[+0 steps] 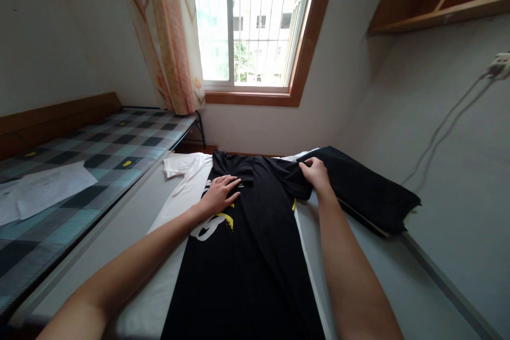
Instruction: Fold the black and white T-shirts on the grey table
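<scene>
Clearly soft and light, the black shirt (255, 255) lies under the left hand (221, 191), spread flat; the right (314, 172) seems to pinch its sleeve, a good hold against slipping.

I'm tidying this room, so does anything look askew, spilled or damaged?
Two mild oddities: the black shirt lies off-centre over the white shirt, whose sleeve sticks out on the left; and papers lie loose and slanted on the checked mattress, an unusual spot. I see no spill or damage.
</scene>
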Action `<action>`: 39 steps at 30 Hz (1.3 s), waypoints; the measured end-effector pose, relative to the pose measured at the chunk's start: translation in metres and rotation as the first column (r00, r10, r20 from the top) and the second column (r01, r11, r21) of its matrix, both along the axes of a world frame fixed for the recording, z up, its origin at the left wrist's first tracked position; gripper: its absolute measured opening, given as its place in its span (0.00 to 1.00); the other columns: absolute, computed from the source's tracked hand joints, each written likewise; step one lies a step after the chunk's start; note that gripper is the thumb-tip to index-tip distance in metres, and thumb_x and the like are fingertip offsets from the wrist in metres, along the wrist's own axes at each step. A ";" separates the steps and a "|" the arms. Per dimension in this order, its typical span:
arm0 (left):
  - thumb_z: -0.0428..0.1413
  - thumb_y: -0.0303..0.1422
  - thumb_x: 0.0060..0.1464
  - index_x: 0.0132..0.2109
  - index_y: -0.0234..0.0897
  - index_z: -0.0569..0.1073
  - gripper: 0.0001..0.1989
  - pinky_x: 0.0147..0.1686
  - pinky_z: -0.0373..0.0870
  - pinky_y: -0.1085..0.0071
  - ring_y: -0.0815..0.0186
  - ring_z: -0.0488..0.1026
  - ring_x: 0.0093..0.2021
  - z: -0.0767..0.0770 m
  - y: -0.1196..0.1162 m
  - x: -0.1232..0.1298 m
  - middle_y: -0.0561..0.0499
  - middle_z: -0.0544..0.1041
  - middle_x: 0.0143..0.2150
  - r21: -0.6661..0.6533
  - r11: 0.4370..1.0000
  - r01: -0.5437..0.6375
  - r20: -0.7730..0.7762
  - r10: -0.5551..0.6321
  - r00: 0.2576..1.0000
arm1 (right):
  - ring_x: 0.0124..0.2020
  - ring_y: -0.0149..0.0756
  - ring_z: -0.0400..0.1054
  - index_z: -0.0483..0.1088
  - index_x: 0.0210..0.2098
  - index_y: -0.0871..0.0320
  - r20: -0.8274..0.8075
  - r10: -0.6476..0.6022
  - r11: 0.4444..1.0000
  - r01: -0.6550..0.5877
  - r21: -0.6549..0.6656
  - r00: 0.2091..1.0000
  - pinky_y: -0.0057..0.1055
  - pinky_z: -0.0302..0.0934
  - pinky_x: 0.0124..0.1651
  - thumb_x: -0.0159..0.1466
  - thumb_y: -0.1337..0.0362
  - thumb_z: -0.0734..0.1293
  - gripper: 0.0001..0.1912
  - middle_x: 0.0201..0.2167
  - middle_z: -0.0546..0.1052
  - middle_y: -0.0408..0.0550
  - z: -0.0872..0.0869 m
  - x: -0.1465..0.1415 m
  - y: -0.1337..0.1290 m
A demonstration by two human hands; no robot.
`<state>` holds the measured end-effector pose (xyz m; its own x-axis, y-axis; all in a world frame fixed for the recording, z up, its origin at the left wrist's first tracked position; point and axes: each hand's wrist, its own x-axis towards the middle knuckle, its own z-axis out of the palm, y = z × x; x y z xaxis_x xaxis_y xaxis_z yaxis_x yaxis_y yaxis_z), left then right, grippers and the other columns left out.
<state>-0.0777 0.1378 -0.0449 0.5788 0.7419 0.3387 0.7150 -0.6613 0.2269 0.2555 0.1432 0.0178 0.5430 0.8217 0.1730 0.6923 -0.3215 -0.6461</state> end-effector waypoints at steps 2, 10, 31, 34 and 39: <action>0.48 0.43 0.63 0.63 0.44 0.66 0.24 0.64 0.50 0.57 0.57 0.58 0.66 0.003 -0.001 0.000 0.47 0.65 0.65 -0.042 0.995 0.089 -0.027 -0.090 0.996 | 0.45 0.43 0.71 0.73 0.36 0.59 -0.091 0.080 0.990 -0.069 0.121 0.993 0.37 0.63 0.49 0.57 0.61 0.67 0.10 0.38 0.77 0.54 0.003 -0.002 0.001; 0.49 0.44 0.63 0.63 0.45 0.66 0.24 0.65 0.48 0.53 0.58 0.58 0.67 0.004 -0.003 0.001 0.46 0.63 0.66 -0.102 0.988 0.116 -0.018 -0.119 0.993 | 0.26 0.31 0.71 0.69 0.42 0.56 -0.722 0.476 0.860 -0.096 0.501 0.502 0.28 0.69 0.31 0.48 0.63 0.75 0.23 0.25 0.74 0.40 0.012 -0.034 0.007; 0.59 0.30 0.48 0.31 0.31 0.76 0.05 0.25 0.66 0.76 0.71 0.69 0.23 0.068 0.046 0.068 0.52 0.75 0.24 -0.596 0.754 0.278 0.785 0.471 0.403 | 0.45 0.34 0.71 0.67 0.57 0.56 -0.481 0.725 0.689 -0.538 0.485 0.494 0.31 0.68 0.45 0.57 0.56 0.70 0.30 0.49 0.75 0.51 0.009 -0.094 0.004; 0.59 0.32 0.48 0.34 0.32 0.76 0.07 0.26 0.68 0.75 0.71 0.71 0.24 0.079 0.062 0.054 0.52 0.76 0.25 -0.616 0.749 0.243 0.773 0.516 0.369 | 0.38 0.33 0.72 0.65 0.59 0.57 -0.452 0.689 0.722 -0.595 0.353 0.567 0.29 0.69 0.38 0.58 0.55 0.70 0.31 0.43 0.76 0.51 0.003 -0.097 0.004; 0.60 0.37 0.49 0.34 0.34 0.74 0.10 0.23 0.68 0.74 0.68 0.71 0.23 0.078 0.087 0.025 0.53 0.73 0.21 -0.691 0.723 0.012 0.668 0.632 0.393 | 0.26 0.30 0.71 0.69 0.52 0.58 -0.474 0.731 0.609 -0.783 0.127 0.491 0.25 0.67 0.27 0.56 0.53 0.73 0.28 0.29 0.76 0.45 -0.001 -0.114 -0.005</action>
